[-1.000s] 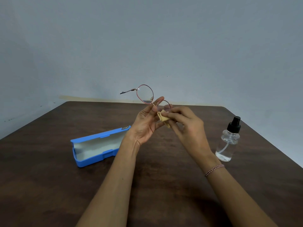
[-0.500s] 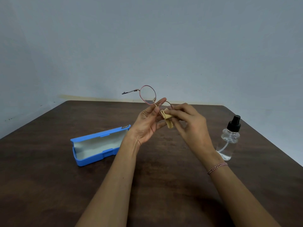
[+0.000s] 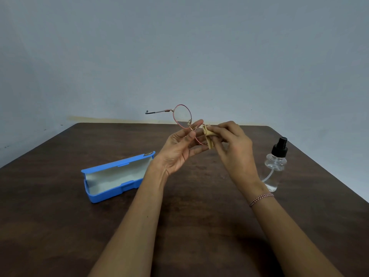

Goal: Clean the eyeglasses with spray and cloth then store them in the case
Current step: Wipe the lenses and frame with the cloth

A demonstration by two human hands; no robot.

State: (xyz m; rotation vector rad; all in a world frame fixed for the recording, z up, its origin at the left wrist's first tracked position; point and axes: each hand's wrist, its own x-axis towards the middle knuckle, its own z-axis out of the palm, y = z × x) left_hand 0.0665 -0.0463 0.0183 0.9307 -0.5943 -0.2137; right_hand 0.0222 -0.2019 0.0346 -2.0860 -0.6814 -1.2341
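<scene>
The left hand (image 3: 179, 150) still pinched the eyeglasses (image 3: 182, 118) at the bridge, lifted slightly higher than before. The right hand (image 3: 233, 148) pinched the cloth (image 3: 207, 136) over the nearer lens, mostly hiding it. Open case (image 3: 115, 176) left, spray bottle (image 3: 276, 166) right, bare table (image 3: 199, 196) between.

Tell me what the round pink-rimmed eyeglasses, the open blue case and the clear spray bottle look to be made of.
Round pink-rimmed eyeglasses: thin metal wire frame, likely, given its slimness and gold-toned bridge; clear lenses.
Open blue case: rigid moulded plastic by its matte, crisp edges, with a pale lining that looks like soft fabric.
Clear spray bottle: transparent plastic, probably, with its inner tube visible, and a black plastic-looking pump top.
</scene>
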